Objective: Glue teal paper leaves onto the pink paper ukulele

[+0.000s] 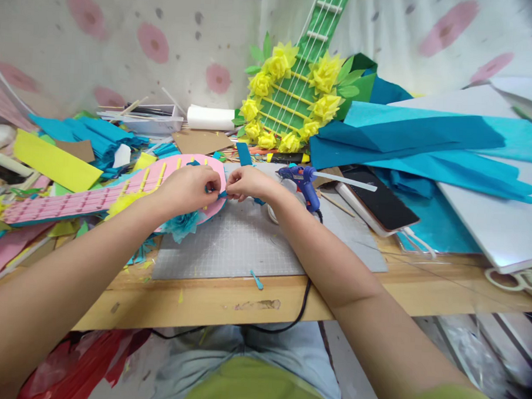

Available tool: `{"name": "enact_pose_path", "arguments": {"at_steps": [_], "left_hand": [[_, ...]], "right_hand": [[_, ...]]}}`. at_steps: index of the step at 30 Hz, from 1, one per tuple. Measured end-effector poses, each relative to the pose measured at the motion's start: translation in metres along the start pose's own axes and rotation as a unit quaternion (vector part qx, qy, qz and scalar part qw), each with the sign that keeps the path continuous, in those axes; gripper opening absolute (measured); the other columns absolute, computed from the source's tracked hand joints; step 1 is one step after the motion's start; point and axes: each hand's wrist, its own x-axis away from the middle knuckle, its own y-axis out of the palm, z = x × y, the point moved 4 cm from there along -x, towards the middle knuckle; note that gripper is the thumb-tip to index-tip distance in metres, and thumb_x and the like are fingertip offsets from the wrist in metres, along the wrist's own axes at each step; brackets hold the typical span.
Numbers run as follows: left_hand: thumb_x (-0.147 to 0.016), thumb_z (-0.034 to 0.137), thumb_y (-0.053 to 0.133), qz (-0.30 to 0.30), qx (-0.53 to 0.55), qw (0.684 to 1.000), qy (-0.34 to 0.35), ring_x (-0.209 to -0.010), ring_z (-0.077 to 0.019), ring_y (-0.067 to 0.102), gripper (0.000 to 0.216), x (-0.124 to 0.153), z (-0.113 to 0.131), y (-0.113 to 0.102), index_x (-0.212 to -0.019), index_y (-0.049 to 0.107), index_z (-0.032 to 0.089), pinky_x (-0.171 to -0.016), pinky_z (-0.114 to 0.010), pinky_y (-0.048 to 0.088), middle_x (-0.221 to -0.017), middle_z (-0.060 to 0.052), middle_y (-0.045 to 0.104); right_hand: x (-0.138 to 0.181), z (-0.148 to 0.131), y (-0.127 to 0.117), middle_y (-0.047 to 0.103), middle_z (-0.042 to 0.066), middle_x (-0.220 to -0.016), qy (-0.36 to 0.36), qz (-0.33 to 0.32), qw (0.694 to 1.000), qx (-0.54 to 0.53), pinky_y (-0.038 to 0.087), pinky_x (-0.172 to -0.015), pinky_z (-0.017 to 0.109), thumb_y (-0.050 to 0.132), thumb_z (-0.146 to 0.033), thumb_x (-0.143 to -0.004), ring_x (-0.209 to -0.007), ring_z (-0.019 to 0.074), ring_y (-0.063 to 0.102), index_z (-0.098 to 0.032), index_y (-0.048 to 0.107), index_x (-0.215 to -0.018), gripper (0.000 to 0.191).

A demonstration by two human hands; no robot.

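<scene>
My left hand [191, 187] and my right hand [249, 184] meet over the round body of a pink paper guitar [116, 190] lying on the table. Both hands pinch a small teal paper piece [223, 194] between their fingertips at the guitar's right edge. A teal paper flower [181, 225] sits on the guitar's lower rim, just under my left hand. A yellow flower [122, 204] lies by the guitar's neck. The guitar partly rests on a grey cutting mat [246, 240].
A blue glue gun [304, 183] with a glue stick lies right of my hands, its black cord running off the table edge. A phone [378, 201], teal crepe paper sheets [427, 142], a white board [503, 221] and a green guitar with yellow flowers [292, 100] stand behind. Paper scraps crowd the left.
</scene>
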Motion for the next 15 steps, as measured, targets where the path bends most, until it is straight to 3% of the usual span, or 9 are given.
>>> {"name": "enact_pose_path", "arguments": {"at_steps": [15], "left_hand": [[-0.071,0.029,0.049,-0.014,0.004,1.0,0.005,-0.076,-0.0194,0.06,0.021,-0.0012,0.0016,-0.0026,-0.075,0.067,0.02,-0.069,-0.029,0.043,-0.081,-0.004,0.068]], "right_hand": [[-0.0008,0.0008,0.0033,0.058,-0.001,-0.046,-0.02,-0.027,0.998,-0.049,0.046,-0.044,0.018,0.067,-0.004,-0.059,-0.046,0.0096,0.055,-0.016,0.057,-0.05,0.018]]}}
